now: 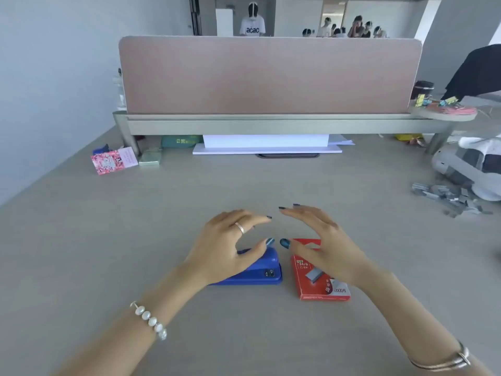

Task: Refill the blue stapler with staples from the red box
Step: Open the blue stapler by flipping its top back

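We see the blue stapler (260, 270) and the red box (320, 278) lying side by side near the tabletop's (81, 240) near edge. Our left hand (230, 245) hovers over the stapler, our right hand (322, 240) over the box; both have fingers spread, grasping nothing.

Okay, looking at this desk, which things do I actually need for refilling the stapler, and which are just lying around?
Needed for the job:
blue stapler
red staple box
left hand and right hand, both open above them

Just lying about:
pile of loose staples
pink patterned box
white paper stack
binder clips on the shelf end
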A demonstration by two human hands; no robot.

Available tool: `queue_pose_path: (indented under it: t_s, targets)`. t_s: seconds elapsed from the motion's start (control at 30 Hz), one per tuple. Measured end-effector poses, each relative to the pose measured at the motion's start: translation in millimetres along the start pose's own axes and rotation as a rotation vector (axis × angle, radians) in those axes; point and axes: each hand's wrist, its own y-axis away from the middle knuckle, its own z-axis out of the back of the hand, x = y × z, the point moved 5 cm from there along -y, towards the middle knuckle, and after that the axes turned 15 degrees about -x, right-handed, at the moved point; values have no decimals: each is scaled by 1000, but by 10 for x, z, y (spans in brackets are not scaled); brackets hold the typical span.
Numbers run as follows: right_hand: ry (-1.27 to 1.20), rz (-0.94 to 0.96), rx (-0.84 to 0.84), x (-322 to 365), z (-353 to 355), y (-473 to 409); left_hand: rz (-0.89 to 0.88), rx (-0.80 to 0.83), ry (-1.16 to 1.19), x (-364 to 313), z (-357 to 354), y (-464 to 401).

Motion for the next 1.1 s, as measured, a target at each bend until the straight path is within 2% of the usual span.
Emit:
queue_pose_path:
  t_s: [0.13,0.27,0.47,0.6,0.83,1.1]
  targets:
    - [80,-11,231,-54,-118,17,-18,217,-11,4,-137,53]
    - [106,52,296,-1,-227,96,-5,259,-7,32,-195,72]
    - [136,53,204,8,-335,135,-79,204,-48,-3,-237,99]
    - [142,67,202,11,-314,144,226,31,191,107,-2,22]
    - [106,28,176,0,-303,170,288,-135,311,207,483,37]
    - [116,36,155,2,-303,168,454,-179,377,557,832,241]
